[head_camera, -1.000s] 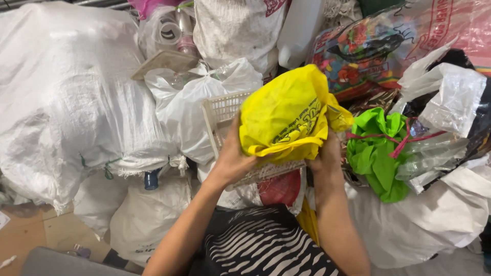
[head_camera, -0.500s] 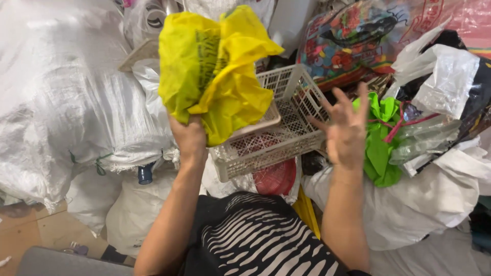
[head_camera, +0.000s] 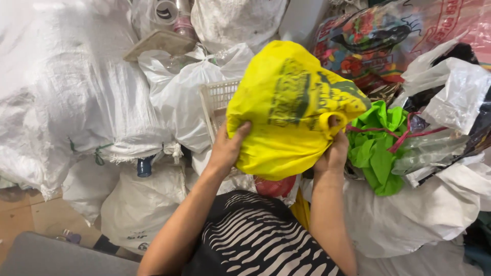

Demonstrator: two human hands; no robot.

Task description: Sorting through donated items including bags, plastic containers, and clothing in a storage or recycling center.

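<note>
Yellow plastic bag point(head_camera: 291, 112) is up in front of the chest, held between both hands over a white basket point(head_camera: 217, 102). Left hand point(head_camera: 227, 148) has its fingers clamped on the bag's left edge, right hand point(head_camera: 332, 151) is hooked through a handle loop. Looks light, soft and crinkly, probably slippery, so the handles seem the best grab. Most of the basket is hidden behind it, and I can't tell what's inside. White sacks point(head_camera: 76, 92) piled far left, green bag point(head_camera: 378, 148) right.
</note>
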